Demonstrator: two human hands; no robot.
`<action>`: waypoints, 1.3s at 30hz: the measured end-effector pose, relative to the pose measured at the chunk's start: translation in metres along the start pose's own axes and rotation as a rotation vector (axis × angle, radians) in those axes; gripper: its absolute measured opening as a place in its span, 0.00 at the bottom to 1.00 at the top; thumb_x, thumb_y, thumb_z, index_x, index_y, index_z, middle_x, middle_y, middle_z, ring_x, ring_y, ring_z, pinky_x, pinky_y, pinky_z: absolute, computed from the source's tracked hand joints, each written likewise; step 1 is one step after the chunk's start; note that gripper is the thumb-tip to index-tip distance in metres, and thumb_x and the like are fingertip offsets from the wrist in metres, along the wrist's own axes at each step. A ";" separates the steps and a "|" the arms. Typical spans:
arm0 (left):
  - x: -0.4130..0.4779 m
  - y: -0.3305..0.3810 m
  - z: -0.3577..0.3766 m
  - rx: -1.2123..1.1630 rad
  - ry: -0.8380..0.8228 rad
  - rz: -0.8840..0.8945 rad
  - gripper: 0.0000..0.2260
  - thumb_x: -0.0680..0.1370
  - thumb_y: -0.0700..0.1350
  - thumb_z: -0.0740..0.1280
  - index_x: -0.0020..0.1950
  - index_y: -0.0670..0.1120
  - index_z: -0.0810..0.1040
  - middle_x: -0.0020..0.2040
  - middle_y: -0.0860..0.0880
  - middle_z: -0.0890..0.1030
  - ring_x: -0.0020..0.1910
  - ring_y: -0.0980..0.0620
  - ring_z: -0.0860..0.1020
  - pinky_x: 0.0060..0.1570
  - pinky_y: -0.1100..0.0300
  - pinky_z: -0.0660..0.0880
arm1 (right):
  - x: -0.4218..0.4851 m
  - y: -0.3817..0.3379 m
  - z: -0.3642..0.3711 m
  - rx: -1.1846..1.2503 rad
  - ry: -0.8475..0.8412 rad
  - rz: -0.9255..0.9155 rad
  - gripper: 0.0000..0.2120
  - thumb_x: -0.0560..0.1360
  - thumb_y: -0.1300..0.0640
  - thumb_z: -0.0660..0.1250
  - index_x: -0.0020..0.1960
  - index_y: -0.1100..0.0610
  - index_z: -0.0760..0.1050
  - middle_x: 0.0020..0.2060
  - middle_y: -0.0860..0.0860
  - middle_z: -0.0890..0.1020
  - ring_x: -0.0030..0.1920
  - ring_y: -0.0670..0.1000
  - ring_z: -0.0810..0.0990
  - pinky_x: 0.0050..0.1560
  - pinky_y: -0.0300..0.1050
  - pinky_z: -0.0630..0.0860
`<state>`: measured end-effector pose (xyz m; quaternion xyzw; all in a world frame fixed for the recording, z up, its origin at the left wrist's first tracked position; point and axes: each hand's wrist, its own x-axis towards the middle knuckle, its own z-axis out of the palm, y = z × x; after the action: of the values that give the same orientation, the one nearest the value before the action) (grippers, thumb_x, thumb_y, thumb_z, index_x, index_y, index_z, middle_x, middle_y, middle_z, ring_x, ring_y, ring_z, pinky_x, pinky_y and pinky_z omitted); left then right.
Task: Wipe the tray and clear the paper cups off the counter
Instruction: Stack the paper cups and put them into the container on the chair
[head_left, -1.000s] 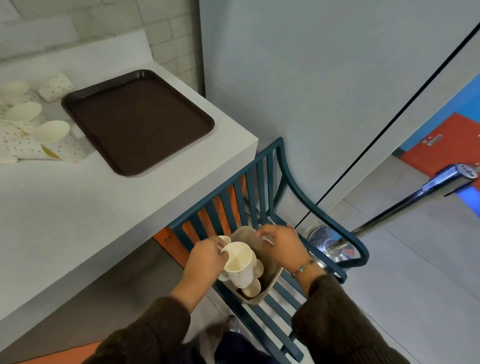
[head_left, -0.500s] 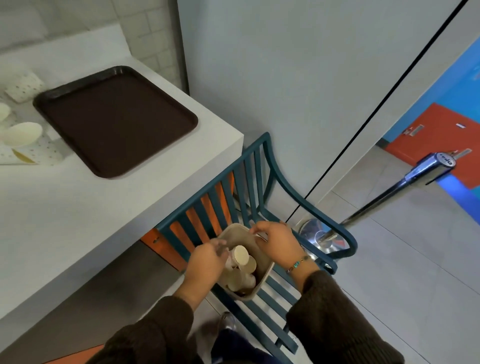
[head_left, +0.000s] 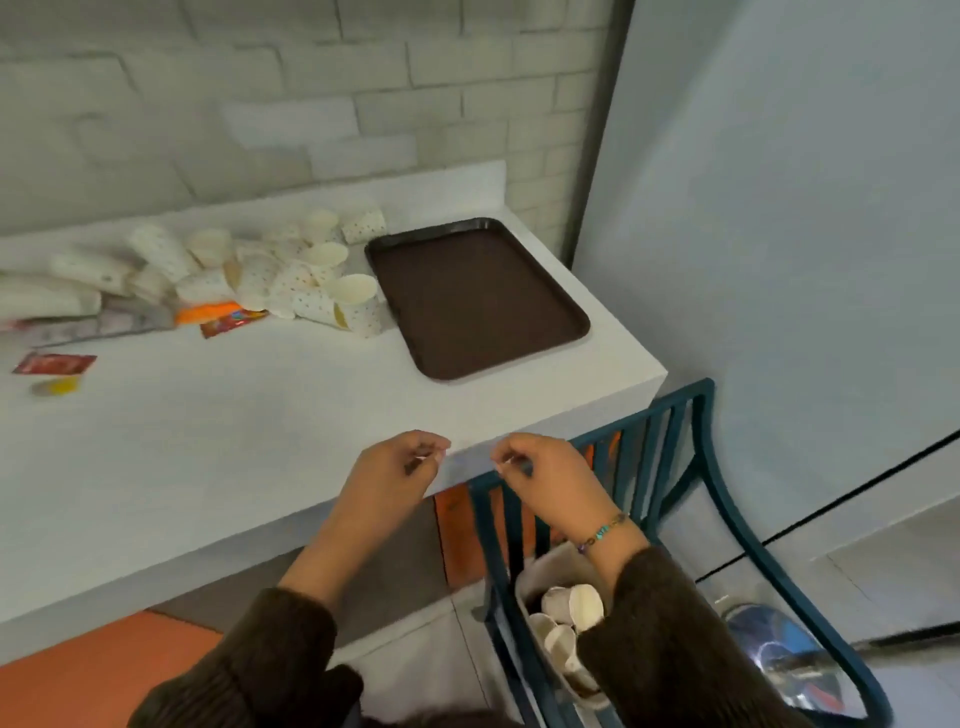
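Observation:
A dark brown tray (head_left: 475, 296) lies bare at the right end of the white counter (head_left: 218, 441). A heap of dotted paper cups (head_left: 291, 275) lies to its left, most tipped over. My left hand (head_left: 400, 473) and my right hand (head_left: 545, 478) hover at the counter's front edge, fingers loosely curled, nothing in them. Below my right arm a beige bin (head_left: 540, 582) stands on a teal chair (head_left: 691, 499) and holds several cups (head_left: 566, 618).
Red and orange wrappers (head_left: 223, 319) and a red sachet (head_left: 52, 362) lie on the counter left of the cups. A brick wall rises behind, a grey panel to the right. A chrome post base (head_left: 784, 660) stands on the floor beside the chair.
Both hands left the bin on the chair and rose to the counter's front edge, now holding nothing. The view swung up and left, showing the cup heap.

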<state>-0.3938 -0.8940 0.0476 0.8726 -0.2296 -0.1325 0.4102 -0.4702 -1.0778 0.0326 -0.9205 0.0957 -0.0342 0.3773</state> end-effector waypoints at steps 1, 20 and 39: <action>-0.001 -0.005 -0.011 0.012 0.021 -0.022 0.08 0.78 0.47 0.63 0.55 0.54 0.80 0.51 0.60 0.78 0.49 0.61 0.77 0.51 0.71 0.68 | 0.008 -0.012 0.004 0.002 -0.016 -0.034 0.06 0.75 0.58 0.65 0.50 0.51 0.79 0.47 0.45 0.82 0.48 0.44 0.78 0.53 0.35 0.73; -0.018 -0.204 -0.317 -0.185 0.390 -0.238 0.11 0.75 0.43 0.66 0.43 0.61 0.79 0.42 0.56 0.84 0.44 0.63 0.80 0.45 0.70 0.70 | 0.189 -0.270 0.196 -0.002 -0.148 -0.272 0.07 0.76 0.54 0.65 0.53 0.48 0.77 0.44 0.43 0.80 0.45 0.45 0.79 0.50 0.38 0.75; -0.002 -0.324 -0.437 -0.190 0.486 -0.322 0.11 0.76 0.39 0.65 0.47 0.55 0.80 0.45 0.54 0.83 0.45 0.58 0.80 0.45 0.71 0.69 | 0.373 -0.361 0.276 -0.348 -0.134 -0.305 0.15 0.74 0.59 0.64 0.61 0.55 0.74 0.62 0.53 0.75 0.56 0.54 0.77 0.52 0.40 0.72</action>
<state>-0.1174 -0.4258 0.0703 0.8617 0.0302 -0.0042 0.5066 -0.0134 -0.7119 0.0850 -0.9757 -0.0650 -0.0127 0.2087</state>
